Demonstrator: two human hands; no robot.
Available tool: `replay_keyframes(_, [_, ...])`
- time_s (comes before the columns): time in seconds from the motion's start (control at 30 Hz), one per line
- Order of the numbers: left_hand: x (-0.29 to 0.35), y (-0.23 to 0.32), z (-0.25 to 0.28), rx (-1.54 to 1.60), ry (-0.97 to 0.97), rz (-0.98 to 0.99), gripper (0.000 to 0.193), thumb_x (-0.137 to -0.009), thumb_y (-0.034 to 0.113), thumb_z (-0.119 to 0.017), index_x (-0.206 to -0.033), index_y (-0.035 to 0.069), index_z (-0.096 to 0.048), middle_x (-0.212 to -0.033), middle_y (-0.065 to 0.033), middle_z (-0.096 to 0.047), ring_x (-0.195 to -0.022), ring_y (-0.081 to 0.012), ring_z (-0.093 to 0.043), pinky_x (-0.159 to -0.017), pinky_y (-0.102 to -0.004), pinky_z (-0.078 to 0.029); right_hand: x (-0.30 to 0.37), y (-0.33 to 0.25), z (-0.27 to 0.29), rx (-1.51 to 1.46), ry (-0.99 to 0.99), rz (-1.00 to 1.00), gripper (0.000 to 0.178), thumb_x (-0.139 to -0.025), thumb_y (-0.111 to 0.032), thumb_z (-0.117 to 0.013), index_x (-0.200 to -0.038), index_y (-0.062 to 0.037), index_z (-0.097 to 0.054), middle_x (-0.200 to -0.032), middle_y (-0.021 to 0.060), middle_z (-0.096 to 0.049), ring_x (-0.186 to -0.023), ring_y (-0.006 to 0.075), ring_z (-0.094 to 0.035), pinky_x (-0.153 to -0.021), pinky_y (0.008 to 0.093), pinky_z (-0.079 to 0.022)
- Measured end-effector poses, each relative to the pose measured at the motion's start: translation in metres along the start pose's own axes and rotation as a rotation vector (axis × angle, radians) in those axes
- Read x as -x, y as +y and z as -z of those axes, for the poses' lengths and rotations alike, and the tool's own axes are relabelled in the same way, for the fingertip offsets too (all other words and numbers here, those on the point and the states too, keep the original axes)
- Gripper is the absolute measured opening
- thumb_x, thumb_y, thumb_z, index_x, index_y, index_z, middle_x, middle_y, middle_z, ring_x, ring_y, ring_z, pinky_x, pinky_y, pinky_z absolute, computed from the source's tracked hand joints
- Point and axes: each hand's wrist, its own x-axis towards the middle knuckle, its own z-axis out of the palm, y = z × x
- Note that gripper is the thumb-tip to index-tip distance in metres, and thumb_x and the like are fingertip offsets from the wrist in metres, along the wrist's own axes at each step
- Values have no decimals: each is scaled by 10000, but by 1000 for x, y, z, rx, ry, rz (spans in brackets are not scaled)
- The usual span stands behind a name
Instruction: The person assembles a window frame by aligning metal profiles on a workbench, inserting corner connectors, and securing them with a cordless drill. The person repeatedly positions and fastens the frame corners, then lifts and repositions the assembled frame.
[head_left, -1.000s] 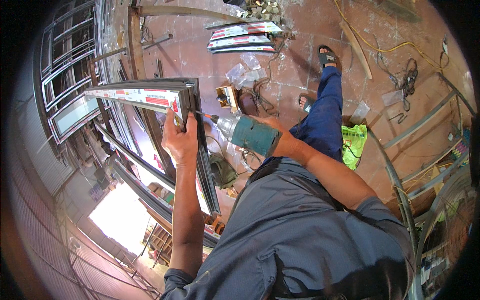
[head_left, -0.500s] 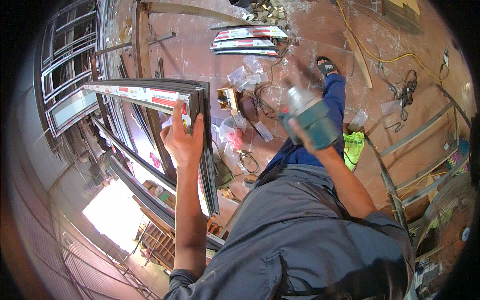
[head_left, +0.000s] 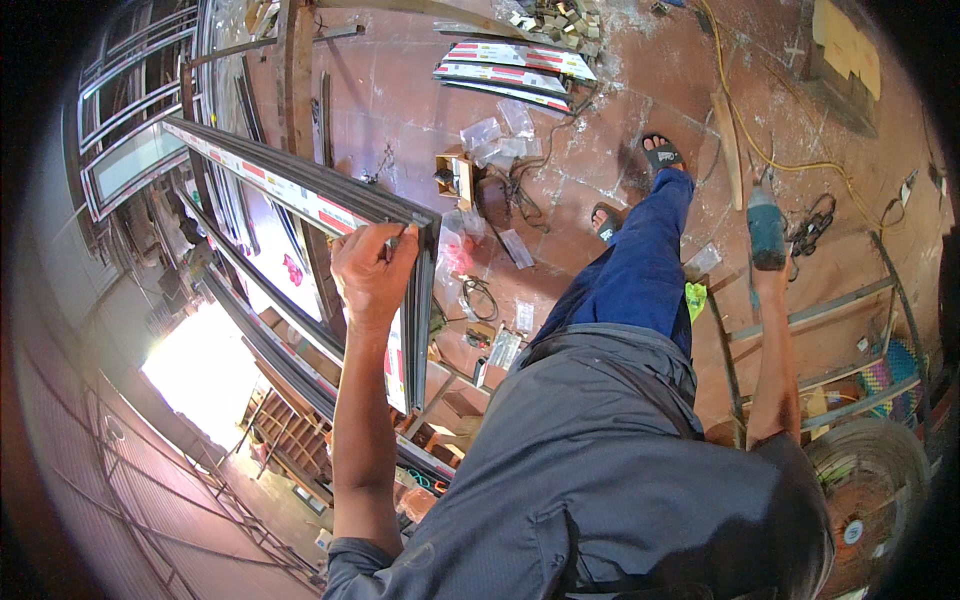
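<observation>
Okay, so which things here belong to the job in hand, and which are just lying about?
In use, it seems:
- power drill, in the right hand
- long dark frame, left hand at its corner

Probably just lying about:
- clear plastic bags
- small open box
- wooden plank

Daylight pours hard through the opening (head_left: 200, 378) at lower left, which burns out to flat white with a glow bleeding around it. A pinkish haze washes over the ribbed wall (head_left: 75, 490) beside it. Softer light reaches the floor (head_left: 400, 90), fairly bright, and clear plastic bags (head_left: 500, 140) there catch pale glints. A dark shadow lies across the right side of my grey shirt (head_left: 590, 430). My left hand (head_left: 374, 275) looks reasonably crisp. The fisheye bends straight lines near the rim, and the corners sink into black.
</observation>
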Motion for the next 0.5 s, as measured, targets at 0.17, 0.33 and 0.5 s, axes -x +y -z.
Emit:
replay_keyframes(0.17, [-2,7,2,-34,-24,-23,146,-829,123,-843,-790,86,-708,-729,-60,-712,-677,-276,-683,-762,-407,-490,-9,-16,29,140,-172,-380,547,-874,-360,-828,-1237,23,-682,-1125,187,-739,-1040,303,-696,-945,428,-542])
replay_keyframes(0.33, [-12,22,4,-162,-60,-68,215,-821,219,-870,-800,90,-698,-698,-43,-646,-685,-273,-659,-750,-430,-483,-17,26,26,293,-112,-320,455,-848,-375,-844,-1088,2,-756,-1008,129,-745,-920,239,-695,-828,400,-563])
replay_keyframes(0.5, [-18,44,-5,-212,-201,-25,195,-831,314,-808,-803,148,-709,-736,-47,-653,-749,-295,-693,-764,-452,-500,-62,16,27,158,-327,-535,361,-841,-327,-819,-983,-11,-718,-835,91,-708,-750,225,-676,-724,402,-545])
